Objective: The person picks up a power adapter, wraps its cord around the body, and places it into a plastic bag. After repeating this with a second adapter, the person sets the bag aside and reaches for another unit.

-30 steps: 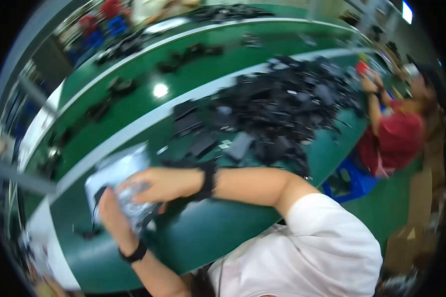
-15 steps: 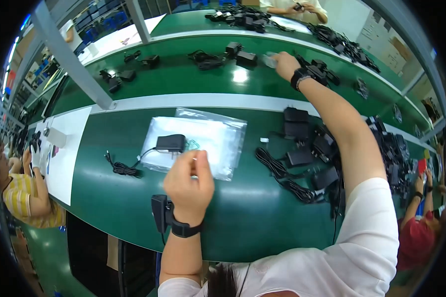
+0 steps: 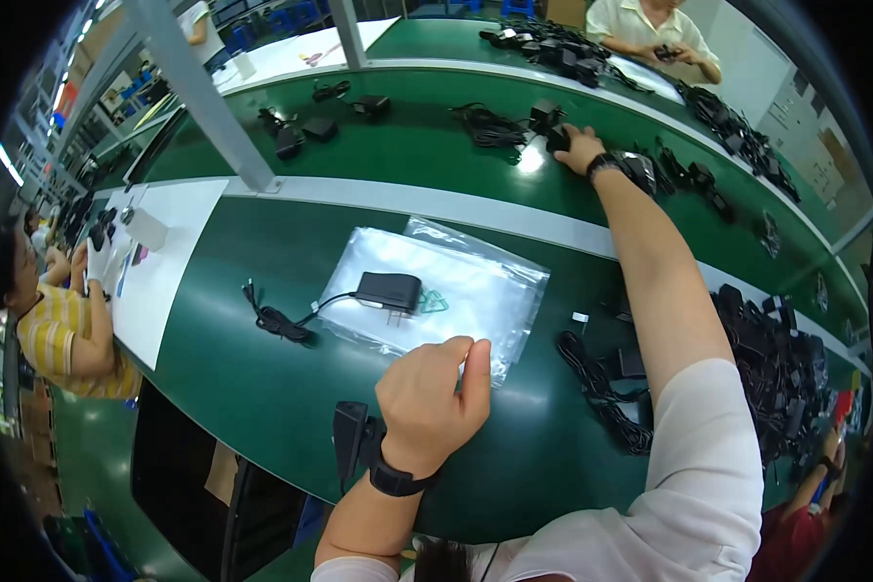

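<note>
My right hand (image 3: 580,150) reaches onto the far green belt, its fingers closed round a black power adapter (image 3: 558,137). My left hand (image 3: 433,398) is closed over the near table, thumb pressed to the curled fingers; whatever they hold is hidden. Just beyond it, a black plug adapter (image 3: 389,291) lies on flat clear plastic bags (image 3: 485,281), prongs toward me. Its bundled cord (image 3: 279,323) rests to the left on the green tabletop. Another black adapter (image 3: 350,435) is beside my left wrist, near the table edge.
Coiled black cables (image 3: 601,393) and a heap of adapters (image 3: 771,359) lie on the right. More adapters (image 3: 286,136) sit along the belt. A grey post (image 3: 194,97) rises at left. A co-worker in yellow stripes (image 3: 68,344) sits left; another works across the belt.
My right hand has gone from holding something clear to gripping the black adapter on the belt. My left hand stays closed near the bags. The whole view has shifted and tilted.
</note>
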{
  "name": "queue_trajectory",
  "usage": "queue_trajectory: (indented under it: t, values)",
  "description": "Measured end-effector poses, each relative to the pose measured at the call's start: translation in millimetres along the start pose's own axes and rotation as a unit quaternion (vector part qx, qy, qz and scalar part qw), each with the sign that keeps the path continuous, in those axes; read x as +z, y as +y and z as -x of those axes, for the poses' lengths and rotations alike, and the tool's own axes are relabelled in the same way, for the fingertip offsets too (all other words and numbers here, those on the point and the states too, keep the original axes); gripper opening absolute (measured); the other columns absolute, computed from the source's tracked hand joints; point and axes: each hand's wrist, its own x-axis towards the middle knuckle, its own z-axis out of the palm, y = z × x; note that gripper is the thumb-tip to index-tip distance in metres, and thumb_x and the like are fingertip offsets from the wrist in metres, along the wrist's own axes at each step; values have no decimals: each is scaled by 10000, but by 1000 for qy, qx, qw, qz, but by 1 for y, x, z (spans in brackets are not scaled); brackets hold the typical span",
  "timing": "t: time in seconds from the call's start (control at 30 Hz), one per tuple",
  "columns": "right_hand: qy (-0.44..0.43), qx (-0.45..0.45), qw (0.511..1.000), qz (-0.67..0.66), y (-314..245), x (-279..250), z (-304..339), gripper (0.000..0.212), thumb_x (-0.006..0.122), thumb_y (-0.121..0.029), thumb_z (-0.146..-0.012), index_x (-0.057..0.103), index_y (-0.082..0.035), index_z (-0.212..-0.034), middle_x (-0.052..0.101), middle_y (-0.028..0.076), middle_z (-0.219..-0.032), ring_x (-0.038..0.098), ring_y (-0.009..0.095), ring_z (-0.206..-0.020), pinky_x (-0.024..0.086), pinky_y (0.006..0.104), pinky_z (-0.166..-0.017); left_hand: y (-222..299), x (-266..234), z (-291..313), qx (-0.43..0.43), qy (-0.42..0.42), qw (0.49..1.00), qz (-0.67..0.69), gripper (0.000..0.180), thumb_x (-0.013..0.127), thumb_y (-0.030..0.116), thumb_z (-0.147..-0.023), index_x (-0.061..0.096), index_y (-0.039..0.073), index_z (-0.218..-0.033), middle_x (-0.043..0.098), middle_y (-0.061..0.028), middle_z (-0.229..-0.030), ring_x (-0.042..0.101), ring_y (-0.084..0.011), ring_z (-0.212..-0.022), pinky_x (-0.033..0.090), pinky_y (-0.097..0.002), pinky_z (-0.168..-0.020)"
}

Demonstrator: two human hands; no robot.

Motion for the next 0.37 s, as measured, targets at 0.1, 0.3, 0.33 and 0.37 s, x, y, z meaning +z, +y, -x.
queue_trajectory:
  t: [0.1, 0.3, 0.33, 0.37]
  values:
    - [-11, -54, 998, -16, -6, -17, 20, 685, 664, -312, -660, 408, -104, -1261, 519, 239, -1134, 537, 355, -993, 437, 386, -855, 2, -5, 0, -6, -3, 1000, 2, 73, 638, 11, -735, 570, 20, -762, 554, -63, -594, 520, -181, -452, 387, -259, -426]
    - [-96, -120, 988, 10, -33, -160, 54, 396, 662, -348, -601, 674, -29, -836, 629, 218, -882, 610, 261, -865, 470, 360, -786, 3, -5, 5, -9, 10, 1000, 21, 87, 654, 75, -732, 570, 57, -727, 479, -41, -531, 464, -205, -424, 350, -300, -398]
    - [-62, -96, 991, 63, -33, -187, 56, 414, 656, -352, -602, 672, -34, -867, 636, 210, -853, 618, 249, -843, 475, 340, -780, 3, -2, 6, -12, 16, 999, 32, 82, 649, 82, -739, 573, 57, -723, 495, -44, -537, 474, -207, -428, 359, -299, -401]
    - [-28, -75, 990, 115, -32, -210, 50, 433, 650, -356, -603, 671, -39, -897, 643, 202, -824, 627, 237, -820, 479, 320, -774, 5, 0, 5, -23, 18, 998, 49, 80, 651, 86, -740, 577, 56, -730, 538, -43, -574, 496, -201, -441, 374, -289, -411]
